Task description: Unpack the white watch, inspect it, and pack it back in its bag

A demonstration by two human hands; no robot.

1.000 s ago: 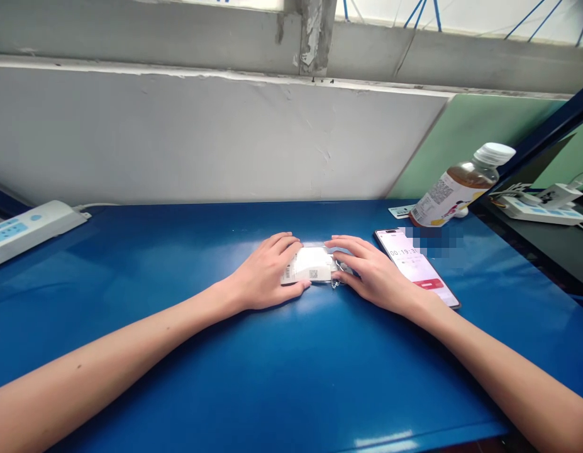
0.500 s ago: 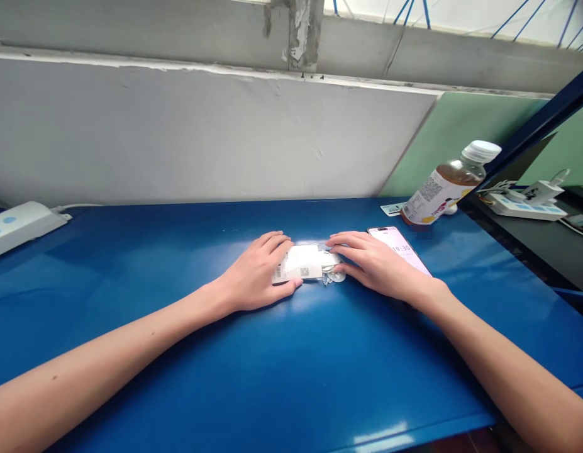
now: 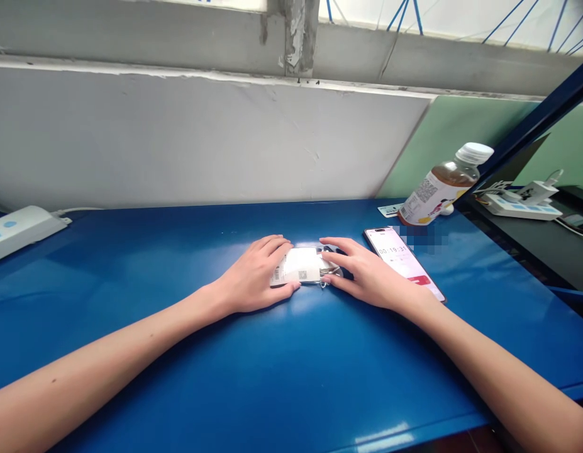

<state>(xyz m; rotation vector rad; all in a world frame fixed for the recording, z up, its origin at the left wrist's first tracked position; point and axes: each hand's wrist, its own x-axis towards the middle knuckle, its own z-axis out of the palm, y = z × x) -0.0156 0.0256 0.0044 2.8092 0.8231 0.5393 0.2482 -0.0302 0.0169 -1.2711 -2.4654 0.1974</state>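
Observation:
A flat packet with a white label (image 3: 304, 264) lies on the blue table, its label carrying a small square code. My left hand (image 3: 265, 274) clasps the packet's left part, fingers along the far edge and thumb along the near edge. Clear plastic (image 3: 336, 269) with pale or shiny contents shows at the right end; what these are is too small to make out. Over that end my right hand (image 3: 361, 267) has its fingers apart, with the fingertips touching the clear part. A phone (image 3: 399, 255) with a lit timer screen lies beyond my right wrist, which partly covers it.
A tilted-looking drink bottle (image 3: 439, 185) with a white cap stands at the back right, beside a small card (image 3: 389, 211). One power strip (image 3: 24, 231) is at the far left, another (image 3: 524, 206) at the right beyond a blue frame bar (image 3: 546, 113). A wall (image 3: 201, 138) closes the back.
My right hand has shifted slightly left toward the packet, and its fingers have spread wider. More of the phone shows now. My left hand keeps its hold.

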